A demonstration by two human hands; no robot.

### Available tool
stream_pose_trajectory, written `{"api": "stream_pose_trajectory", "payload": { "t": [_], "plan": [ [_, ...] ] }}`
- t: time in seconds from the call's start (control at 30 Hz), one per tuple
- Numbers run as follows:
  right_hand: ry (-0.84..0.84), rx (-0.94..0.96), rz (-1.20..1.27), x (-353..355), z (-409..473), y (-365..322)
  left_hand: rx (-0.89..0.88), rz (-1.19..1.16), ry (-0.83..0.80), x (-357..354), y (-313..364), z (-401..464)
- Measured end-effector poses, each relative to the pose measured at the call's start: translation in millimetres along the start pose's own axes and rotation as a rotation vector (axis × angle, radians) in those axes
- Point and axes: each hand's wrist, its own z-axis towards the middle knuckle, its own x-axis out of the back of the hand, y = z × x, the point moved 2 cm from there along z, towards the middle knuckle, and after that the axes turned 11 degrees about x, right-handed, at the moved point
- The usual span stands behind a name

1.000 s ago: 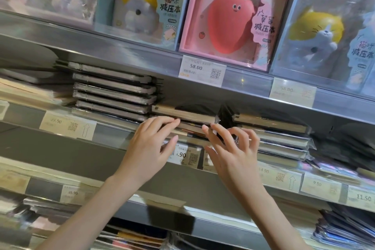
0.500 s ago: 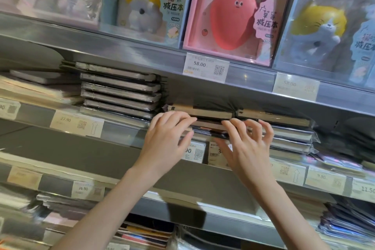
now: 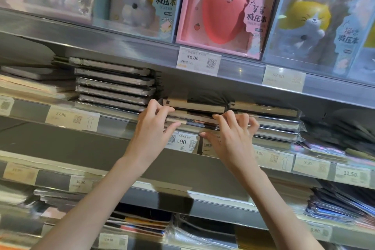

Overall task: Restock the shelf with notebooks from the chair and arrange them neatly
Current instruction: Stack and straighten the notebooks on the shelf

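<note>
A short stack of wrapped notebooks (image 3: 198, 107) with tan page edges lies in the middle of the centre shelf (image 3: 113, 126). My left hand (image 3: 150, 134) presses its fingertips against the stack's left front corner, thumb lower on the edge. My right hand (image 3: 231, 140) touches the stack's right front edge with bent fingers, its thumb pointing left over a price label (image 3: 182, 142). Neither hand lifts a notebook. The chair is out of view.
A taller pile of dark notebooks (image 3: 113, 85) stands just left of the stack and another wrapped pile (image 3: 274, 126) just right. Boxed toy notebooks, one with a strawberry (image 3: 219, 10), fill the upper shelf. More stationery (image 3: 142, 223) lies on the lower shelves.
Both hands have moved up and inward onto the middle stack. The right hand's fingers have bent more against the front edge, and the stack sits closer to the right pile.
</note>
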Motion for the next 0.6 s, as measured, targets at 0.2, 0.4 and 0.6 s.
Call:
{"api": "stream_pose_trajectory", "payload": {
  "t": [0.2, 0.4, 0.6],
  "plan": [
    [0.092, 0.053, -0.044, 2, -1, 4, -0.036, -0.050, 0.047, 5, 0, -5],
    [0.154, 0.073, -0.048, 7, -4, 8, -0.031, -0.108, 0.081, 9, -4, -2],
    [0.149, 0.044, 0.066, 12, 1, 24, -0.022, -0.085, 0.102, 10, 5, 11]
  ]
}}
